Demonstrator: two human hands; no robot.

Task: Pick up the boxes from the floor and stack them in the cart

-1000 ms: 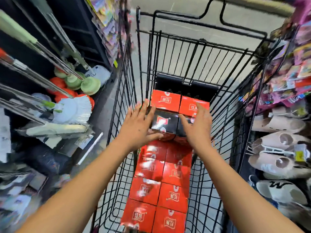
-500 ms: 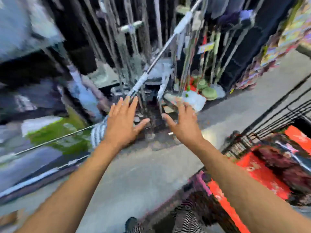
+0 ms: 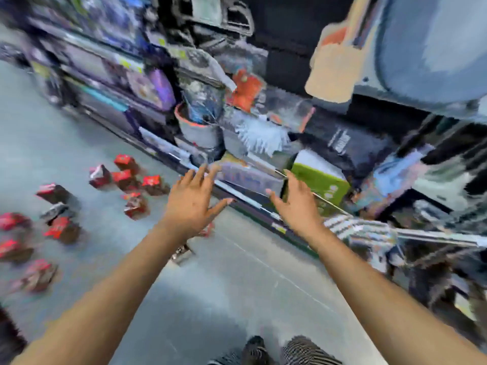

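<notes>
1. Many red boxes [image 3: 123, 177] lie scattered on the floor [image 3: 237, 291], well left of the green carton [image 3: 320, 181] on the bottom shelf. The cart is out of view, so much picking up seems left.
2. Left hand [image 3: 193, 204] and right hand [image 3: 295, 204] hover just left of that carton, fingers spread, holding nothing.
3. The main cluster sits farther left of the carton than the left hand, clear of its fingers.

Pale grey floor [image 3: 224, 299] beneath your left hand [image 3: 191, 206]; cluttered dark shelves [image 3: 105, 83] beyond it; green box [image 3: 320, 180] just past your right hand [image 3: 296, 206].
</notes>
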